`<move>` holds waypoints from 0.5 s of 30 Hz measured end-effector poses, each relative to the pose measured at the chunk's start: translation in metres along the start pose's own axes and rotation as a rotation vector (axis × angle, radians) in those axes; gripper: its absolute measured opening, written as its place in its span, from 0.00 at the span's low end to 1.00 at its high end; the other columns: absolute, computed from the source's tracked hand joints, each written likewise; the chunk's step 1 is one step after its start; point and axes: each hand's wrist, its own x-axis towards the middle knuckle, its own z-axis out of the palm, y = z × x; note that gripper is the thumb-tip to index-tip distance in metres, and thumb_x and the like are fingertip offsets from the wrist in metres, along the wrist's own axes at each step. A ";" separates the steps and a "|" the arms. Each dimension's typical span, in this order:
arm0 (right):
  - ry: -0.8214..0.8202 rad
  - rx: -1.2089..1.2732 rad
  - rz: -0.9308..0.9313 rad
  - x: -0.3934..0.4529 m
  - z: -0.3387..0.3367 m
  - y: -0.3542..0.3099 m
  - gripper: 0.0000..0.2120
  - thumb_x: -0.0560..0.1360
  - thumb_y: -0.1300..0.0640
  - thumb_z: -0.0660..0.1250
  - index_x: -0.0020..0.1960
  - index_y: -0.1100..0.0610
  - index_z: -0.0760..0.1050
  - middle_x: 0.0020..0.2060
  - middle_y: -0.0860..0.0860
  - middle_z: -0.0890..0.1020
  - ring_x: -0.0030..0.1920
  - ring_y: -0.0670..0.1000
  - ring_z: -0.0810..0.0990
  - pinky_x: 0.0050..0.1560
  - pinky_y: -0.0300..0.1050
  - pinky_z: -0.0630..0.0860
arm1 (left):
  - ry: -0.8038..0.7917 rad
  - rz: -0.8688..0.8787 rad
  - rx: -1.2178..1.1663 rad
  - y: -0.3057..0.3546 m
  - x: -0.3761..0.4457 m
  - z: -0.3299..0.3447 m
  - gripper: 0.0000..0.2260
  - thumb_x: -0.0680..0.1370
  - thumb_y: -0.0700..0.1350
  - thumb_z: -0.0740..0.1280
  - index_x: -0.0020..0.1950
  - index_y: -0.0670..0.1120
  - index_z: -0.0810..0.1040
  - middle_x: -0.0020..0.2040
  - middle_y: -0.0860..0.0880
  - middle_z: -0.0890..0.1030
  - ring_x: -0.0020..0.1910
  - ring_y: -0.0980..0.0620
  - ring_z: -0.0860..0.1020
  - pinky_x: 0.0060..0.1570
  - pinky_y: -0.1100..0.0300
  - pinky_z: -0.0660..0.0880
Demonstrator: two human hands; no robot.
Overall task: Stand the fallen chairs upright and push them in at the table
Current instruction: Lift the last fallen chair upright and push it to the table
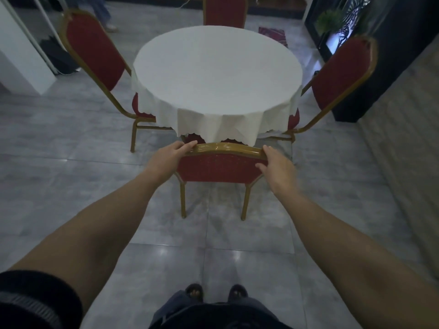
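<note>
Four chairs stand upright round the table [217, 72]; mine, the near chair [219, 167], has its seat under the cloth. My left hand [167, 157] and right hand [276, 166] each curl over a top corner of its back, wide apart so a push should go straight in.

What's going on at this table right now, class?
A person stands at a round table covered with a white cloth. The left hand and right hand grip the top rail of the nearest red chair, which is upright with its seat under the cloth. Three other red chairs also stand upright around the table.
</note>
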 end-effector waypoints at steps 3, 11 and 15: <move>0.046 -0.054 -0.012 0.012 -0.003 -0.005 0.11 0.76 0.50 0.67 0.56 0.54 0.77 0.50 0.53 0.83 0.51 0.56 0.81 0.43 0.47 0.74 | -0.012 0.010 0.024 -0.002 0.000 -0.002 0.34 0.76 0.32 0.63 0.77 0.53 0.56 0.66 0.44 0.71 0.56 0.43 0.77 0.47 0.55 0.75; 0.025 -0.156 -0.138 0.015 0.009 -0.031 0.16 0.74 0.41 0.67 0.52 0.53 0.77 0.40 0.52 0.83 0.42 0.56 0.82 0.37 0.44 0.70 | -0.070 -0.151 0.123 -0.039 -0.007 -0.005 0.34 0.75 0.31 0.61 0.76 0.54 0.55 0.69 0.44 0.69 0.56 0.40 0.77 0.49 0.48 0.78; 0.012 -0.138 -0.147 0.016 0.010 -0.028 0.15 0.74 0.41 0.67 0.53 0.51 0.77 0.40 0.51 0.83 0.43 0.55 0.82 0.39 0.46 0.72 | -0.062 -0.157 0.126 -0.043 -0.008 -0.005 0.30 0.77 0.33 0.60 0.76 0.53 0.57 0.70 0.44 0.70 0.58 0.39 0.77 0.52 0.47 0.77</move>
